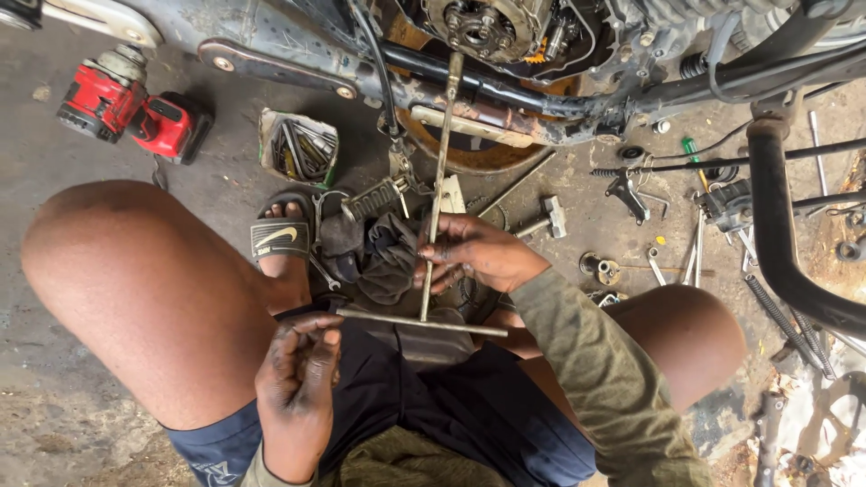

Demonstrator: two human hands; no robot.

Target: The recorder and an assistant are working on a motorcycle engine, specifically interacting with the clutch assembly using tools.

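A long metal T-handle wrench [437, 194] runs from my lap up to a bolt on the open motorcycle engine [478, 27]. My right hand [474, 254] is wrapped around its shaft about midway down. My left hand [298, 374] sits at the left end of the wrench's crossbar [419, 321], fingers curled on it. I am squatting, knees wide, with a sandalled foot [281, 243] beside a dark oily rag [379, 257].
A red cordless power tool [135, 108] lies on the concrete at upper left. A small box of bits and keys [299, 146] sits near the foot. Loose wrenches, a hammer [541, 216], springs [780, 316] and small parts are scattered at right. A black frame tube [776, 234] curves down there.
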